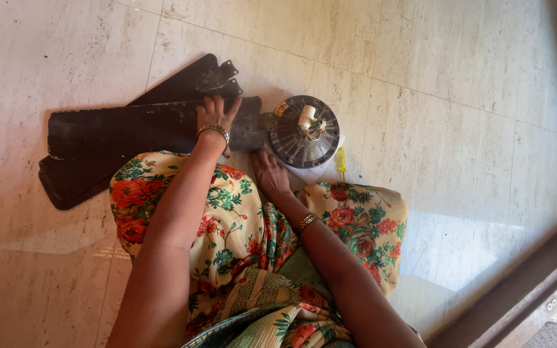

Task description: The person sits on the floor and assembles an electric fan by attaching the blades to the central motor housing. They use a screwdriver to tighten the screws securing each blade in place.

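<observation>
Floral cloth [240, 258] lies beneath; left hand [216, 116] presses fan blade [130, 129] beside motor [304, 132].

Both arms bare to above the elbow; no sleeves in view. Left hand [216, 115]: gold-coloured bangle at the wrist. Right hand [270, 175]: similar gold-coloured bangle at the wrist. Garment [240, 225] over the lap: cream cloth printed with large red-orange flowers and green leaves; lower folds show a green patterned band.
</observation>
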